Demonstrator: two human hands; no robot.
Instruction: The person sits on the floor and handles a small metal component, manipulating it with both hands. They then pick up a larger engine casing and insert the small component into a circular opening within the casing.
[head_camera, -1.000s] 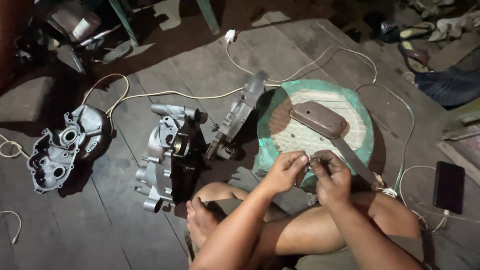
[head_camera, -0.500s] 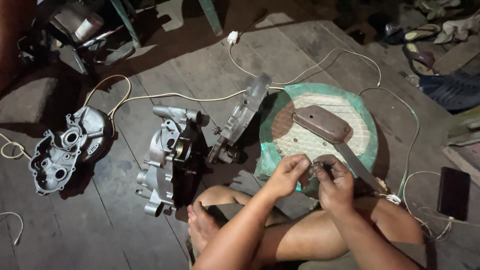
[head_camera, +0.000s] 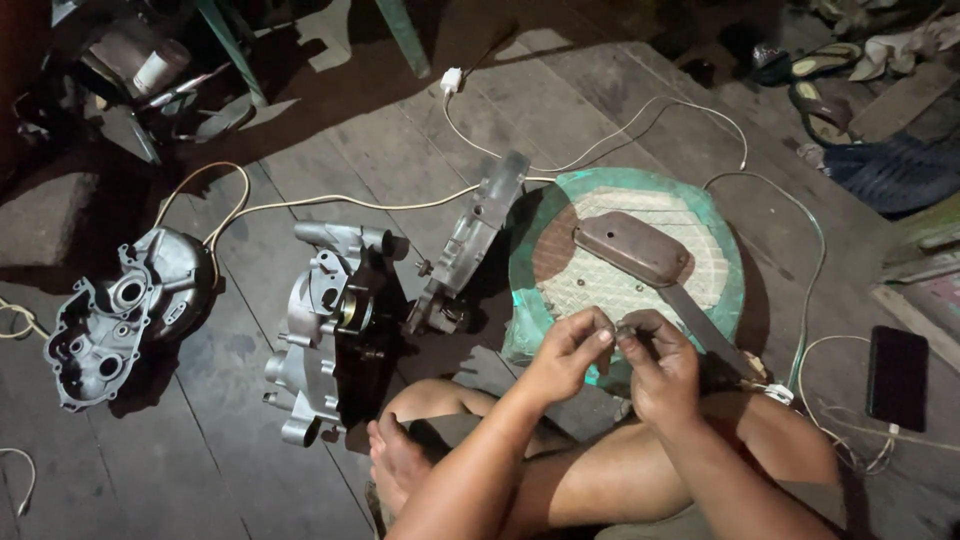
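Small metal part (head_camera: 622, 330), too small to identify | pinched between left hand (head_camera: 565, 352) and right hand (head_camera: 660, 365) fingertips | both equally near | above round green tray (head_camera: 720, 215)

engine casings (head_camera: 330, 330), phone (head_camera: 897, 377), white cables (head_camera: 600, 150)

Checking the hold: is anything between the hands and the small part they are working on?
Nothing visible. The left hand and right hand pinch the small metal part directly with bare fingertips, above the round green tray.
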